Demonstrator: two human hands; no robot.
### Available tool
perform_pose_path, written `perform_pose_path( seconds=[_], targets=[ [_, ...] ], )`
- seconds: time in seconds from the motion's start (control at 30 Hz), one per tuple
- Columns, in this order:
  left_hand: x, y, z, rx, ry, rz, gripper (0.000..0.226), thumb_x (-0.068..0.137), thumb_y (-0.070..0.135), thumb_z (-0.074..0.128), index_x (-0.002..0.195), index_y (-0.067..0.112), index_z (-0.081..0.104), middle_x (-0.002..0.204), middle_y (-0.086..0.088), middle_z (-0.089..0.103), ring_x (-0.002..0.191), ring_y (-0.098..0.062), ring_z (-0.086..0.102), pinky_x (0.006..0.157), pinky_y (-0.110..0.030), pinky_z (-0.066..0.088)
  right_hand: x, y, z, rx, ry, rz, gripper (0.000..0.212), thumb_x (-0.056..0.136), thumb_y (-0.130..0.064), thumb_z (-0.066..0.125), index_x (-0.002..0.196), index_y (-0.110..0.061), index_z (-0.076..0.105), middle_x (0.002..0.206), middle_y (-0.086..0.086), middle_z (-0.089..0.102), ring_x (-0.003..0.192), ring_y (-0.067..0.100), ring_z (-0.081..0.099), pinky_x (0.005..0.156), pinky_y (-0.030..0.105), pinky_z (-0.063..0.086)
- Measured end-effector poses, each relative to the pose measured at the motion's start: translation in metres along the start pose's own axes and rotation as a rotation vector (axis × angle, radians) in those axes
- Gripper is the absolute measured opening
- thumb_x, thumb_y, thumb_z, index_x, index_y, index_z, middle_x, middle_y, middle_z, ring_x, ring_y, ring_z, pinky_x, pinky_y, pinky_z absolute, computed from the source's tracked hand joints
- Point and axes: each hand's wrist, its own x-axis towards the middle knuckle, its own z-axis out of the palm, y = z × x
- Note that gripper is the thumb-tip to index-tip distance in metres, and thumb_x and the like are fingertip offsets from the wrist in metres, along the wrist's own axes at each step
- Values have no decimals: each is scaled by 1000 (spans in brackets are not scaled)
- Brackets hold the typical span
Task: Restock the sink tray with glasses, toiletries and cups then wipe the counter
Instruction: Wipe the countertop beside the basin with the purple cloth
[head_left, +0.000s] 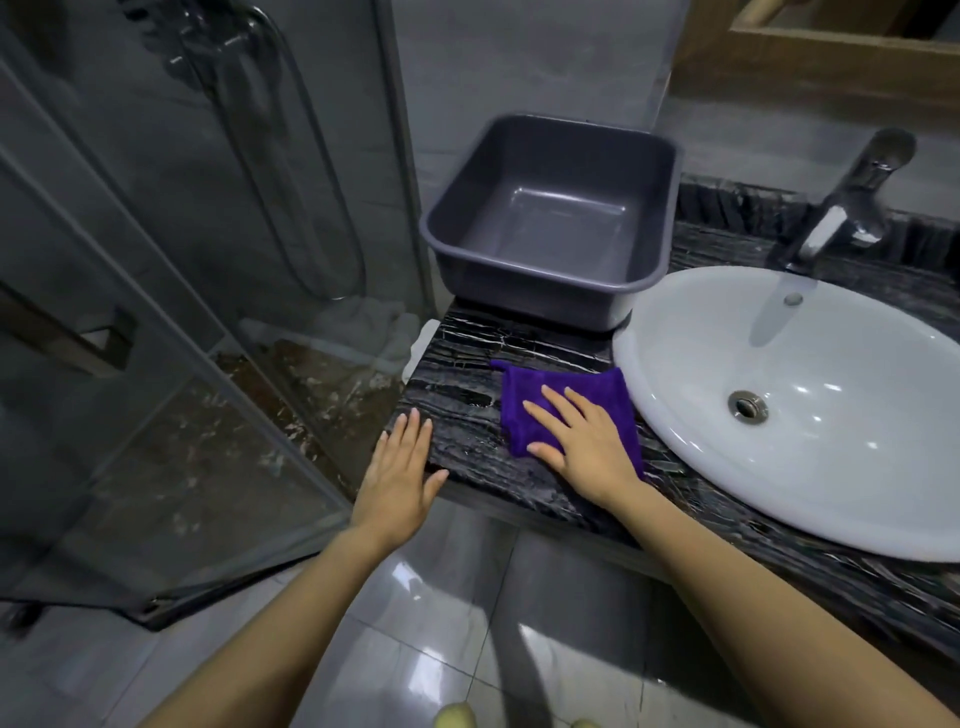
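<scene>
A purple cloth (582, 392) lies flat on the dark marble counter (467, 384), just left of the white sink basin. My right hand (582, 444) presses flat on the cloth with its fingers spread. My left hand (400, 473) rests open on the counter's left front corner, holding nothing. A grey plastic tub (550, 208) stands empty at the back of the counter, against the wall. No glasses, toiletries or cups are in view.
The white oval sink (810, 405) with a chrome tap (852, 202) fills the right side. A glass shower enclosure (171, 312) stands to the left, its door edge near the counter corner. Grey floor tiles lie below.
</scene>
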Motion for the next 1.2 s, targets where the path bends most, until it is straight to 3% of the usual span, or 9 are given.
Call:
perform_pose_path(
  seconds=[0.1,0.2,0.33,0.43,0.5,0.57,0.93,1.1,1.2],
  targets=[
    [2,-5,2,-2,15,17,89,76,65,-3,149,14,2,148,5,-17,139,-13,-20,115,-27,-12,8,-5,-4,215,132,121,43,92,-36,53,134,-30,51,146,-3,46,136,23,37,108,36,28],
    [2,-11,1,10,16,32,86,79,65,1,149,15,3,150,6,-15,141,-12,-17,116,-26,-12,16,-9,-18,492,185,257,38,93,-31,52,130,-21,57,126,10,62,122,27,48,101,36,35],
    [1,-12,0,17,15,46,88,77,66,-2,148,15,1,150,5,-17,142,-13,-18,115,-26,-14,11,-44,-23,659,151,208,44,94,-32,52,135,-18,50,134,7,57,128,21,42,105,22,26],
    [1,-13,0,23,20,53,80,85,63,5,148,15,-1,152,4,-17,141,-12,-20,115,-26,-15,9,-71,-4,444,-23,114,47,97,-46,36,142,-32,37,156,-5,28,146,18,14,118,35,6],
    [1,-13,-1,5,20,54,74,92,56,21,148,14,-2,154,2,-16,141,-12,-21,115,-27,-15,17,-76,7,205,-107,54,51,98,-51,19,147,-38,21,160,-9,4,148,20,-8,118,43,-8],
    [0,-12,-1,10,17,57,75,93,56,25,148,15,-5,152,3,-20,140,-13,-23,114,-27,-17,30,-75,12,52,-120,12,52,98,-51,13,148,-39,7,161,-8,-7,147,24,-15,116,49,-13],
    [0,-8,-4,55,-30,33,78,91,61,19,147,16,-11,155,-1,-20,138,-12,-27,115,-29,-18,115,-61,10,-75,-172,70,60,92,-61,13,147,-43,-1,160,-6,-12,147,26,-15,115,55,-10],
    [-1,-3,-10,-1,-60,18,91,74,70,-3,148,16,-8,158,-1,-15,137,-7,-26,115,-27,-16,108,-45,11,-50,-119,105,62,90,-64,15,147,-42,4,161,-8,-5,148,21,-8,117,49,-6],
    [-4,9,-7,6,-58,58,78,88,63,14,148,18,-9,158,-1,-15,137,-8,-26,114,-26,-17,89,-22,8,-53,-92,172,62,90,-64,16,147,-43,5,161,-8,-2,148,20,-5,118,47,-3]
  ],
)
